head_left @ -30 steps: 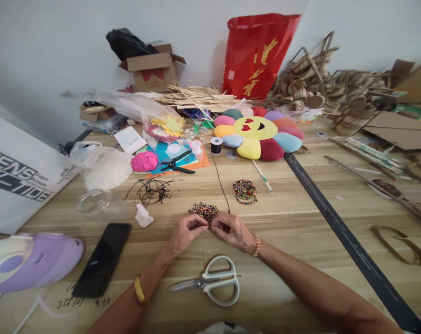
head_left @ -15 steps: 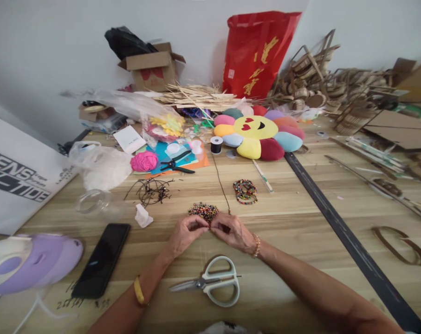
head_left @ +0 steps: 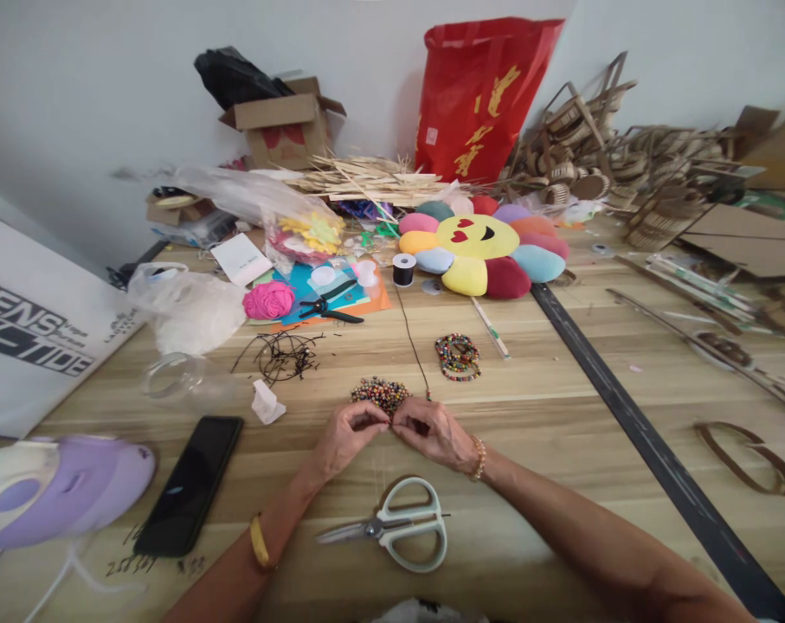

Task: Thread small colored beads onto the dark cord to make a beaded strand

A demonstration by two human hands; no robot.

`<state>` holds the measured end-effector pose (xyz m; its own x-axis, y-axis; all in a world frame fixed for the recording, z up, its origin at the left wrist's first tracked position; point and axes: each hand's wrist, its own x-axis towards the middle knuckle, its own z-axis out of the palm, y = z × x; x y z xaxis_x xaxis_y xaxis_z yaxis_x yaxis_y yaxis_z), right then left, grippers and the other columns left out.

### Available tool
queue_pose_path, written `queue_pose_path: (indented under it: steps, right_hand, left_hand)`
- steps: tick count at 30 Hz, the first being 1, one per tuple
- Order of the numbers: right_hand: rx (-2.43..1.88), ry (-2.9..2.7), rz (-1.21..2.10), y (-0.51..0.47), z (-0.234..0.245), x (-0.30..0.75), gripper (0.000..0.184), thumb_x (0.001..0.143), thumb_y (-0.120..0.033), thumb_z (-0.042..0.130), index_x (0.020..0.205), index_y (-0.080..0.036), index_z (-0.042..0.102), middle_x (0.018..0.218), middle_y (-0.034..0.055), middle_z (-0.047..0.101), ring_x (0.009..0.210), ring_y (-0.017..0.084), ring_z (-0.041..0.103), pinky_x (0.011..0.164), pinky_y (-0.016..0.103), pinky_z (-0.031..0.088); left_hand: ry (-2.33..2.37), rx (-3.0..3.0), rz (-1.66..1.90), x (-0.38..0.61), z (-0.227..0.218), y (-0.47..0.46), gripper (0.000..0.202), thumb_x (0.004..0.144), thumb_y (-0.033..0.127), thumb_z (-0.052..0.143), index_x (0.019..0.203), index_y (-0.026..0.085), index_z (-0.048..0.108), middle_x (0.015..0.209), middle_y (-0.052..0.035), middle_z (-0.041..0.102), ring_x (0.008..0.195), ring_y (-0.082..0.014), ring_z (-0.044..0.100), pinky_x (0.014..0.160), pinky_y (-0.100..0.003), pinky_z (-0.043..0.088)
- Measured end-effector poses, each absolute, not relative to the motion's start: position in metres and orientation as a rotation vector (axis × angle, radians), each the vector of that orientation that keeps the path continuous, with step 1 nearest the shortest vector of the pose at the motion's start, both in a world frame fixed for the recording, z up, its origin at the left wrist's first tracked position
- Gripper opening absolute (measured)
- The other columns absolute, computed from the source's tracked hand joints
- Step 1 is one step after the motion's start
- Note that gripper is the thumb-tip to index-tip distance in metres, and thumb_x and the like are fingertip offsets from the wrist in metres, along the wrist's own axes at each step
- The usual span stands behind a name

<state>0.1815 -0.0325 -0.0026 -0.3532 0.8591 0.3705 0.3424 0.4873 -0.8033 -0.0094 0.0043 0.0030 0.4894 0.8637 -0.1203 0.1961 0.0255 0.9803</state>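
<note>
My left hand [head_left: 345, 437] pinches with thumb and forefinger just in front of a pile of small multicoloured beads [head_left: 380, 394]; what lies in the pinch is too small to make out. Its fingertips meet those of my right hand [head_left: 436, 434], which is closed in a pinch too. A black cord [head_left: 411, 329] runs from a spool [head_left: 403, 270] down to my right hand, with a few beads on it by the knuckles. Beyond that hand lies a coil of strung beads [head_left: 458, 357]. Scissors with white handles [head_left: 410, 524] rest below both hands.
A phone [head_left: 189, 486] and a purple-and-white device [head_left: 73, 489] lie at left. Black cord scraps [head_left: 281, 355], pliers [head_left: 331, 310] and a pink yarn ball [head_left: 269, 300] are farther back. A flower cushion [head_left: 479, 247] sits behind; a dark strip [head_left: 626, 415] crosses the right side.
</note>
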Motion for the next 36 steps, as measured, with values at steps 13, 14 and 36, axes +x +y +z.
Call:
queue_pose_path:
  steps: [13, 14, 36]
  right_hand:
    - [-1.001, -1.925, 0.789, -0.032, -0.0041, 0.1814, 0.013, 0.088, -0.02, 0.053, 0.077, -0.015, 0.059, 0.067, 0.0015, 0.055, 0.059, 0.012, 0.05, 0.055, 0.021, 0.04]
    - [-0.997, -1.922, 0.788, -0.032, -0.0041, 0.1812, 0.014, 0.088, -0.02, 0.053, 0.077, -0.015, 0.059, 0.067, 0.0014, 0.055, 0.059, 0.012, 0.05, 0.054, 0.021, 0.04]
    - [-1.07, -1.866, 0.896, -0.0328, -0.0061, 0.182, 0.016, 0.088, -0.028, 0.056, 0.079, -0.015, 0.057, 0.062, -0.0024, 0.051, 0.052, 0.009, 0.044, 0.049, 0.019, 0.037]
  left_hand:
    - [0.896, 1.572, 0.708, -0.0084, 0.0064, 0.0039, 0.005, 0.07, 0.017, 0.068, 0.072, 0.013, 0.069, 0.075, -0.0057, 0.069, 0.072, -0.0159, 0.063, 0.069, -0.024, 0.05]
    - [0.905, 1.564, 0.702, -0.0082, 0.0066, 0.0037, 0.005, 0.069, 0.017, 0.067, 0.072, 0.013, 0.069, 0.074, -0.0054, 0.069, 0.071, -0.0157, 0.063, 0.068, -0.024, 0.05]
    - [0.977, 1.441, 0.655, -0.0084, 0.0038, 0.0038, 0.019, 0.064, 0.028, 0.075, 0.068, 0.013, 0.066, 0.068, -0.0042, 0.069, 0.065, -0.0149, 0.061, 0.065, -0.024, 0.048]
